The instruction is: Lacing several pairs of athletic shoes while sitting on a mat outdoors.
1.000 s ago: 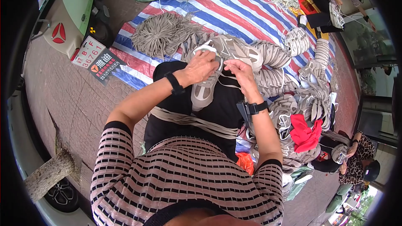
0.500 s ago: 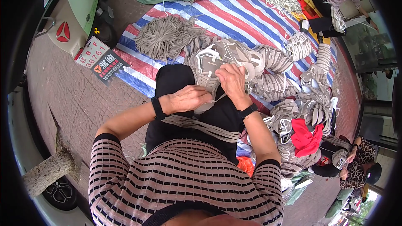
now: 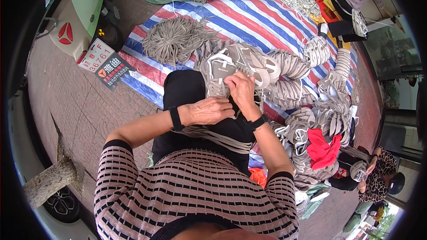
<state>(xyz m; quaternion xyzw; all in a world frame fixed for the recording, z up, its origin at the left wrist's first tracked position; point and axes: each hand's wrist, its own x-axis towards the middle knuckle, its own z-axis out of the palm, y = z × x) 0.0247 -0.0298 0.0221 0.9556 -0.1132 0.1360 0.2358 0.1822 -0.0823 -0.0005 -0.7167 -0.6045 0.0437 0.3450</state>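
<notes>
The right hand [image 3: 241, 90] bent its fingers onto the shoe [image 3: 218, 78]; the left hand [image 3: 210, 110] curled just behind. Whether either gripped was unclear. The lap [image 3: 183, 90] beneath probably steadied the shoe; laces [image 3: 222, 141] behind the fingers presumably lay handy.

Daylight falls on brownish patterned paving [image 3: 91, 120], with dark glass panes [image 3: 391, 46] along the right.
</notes>
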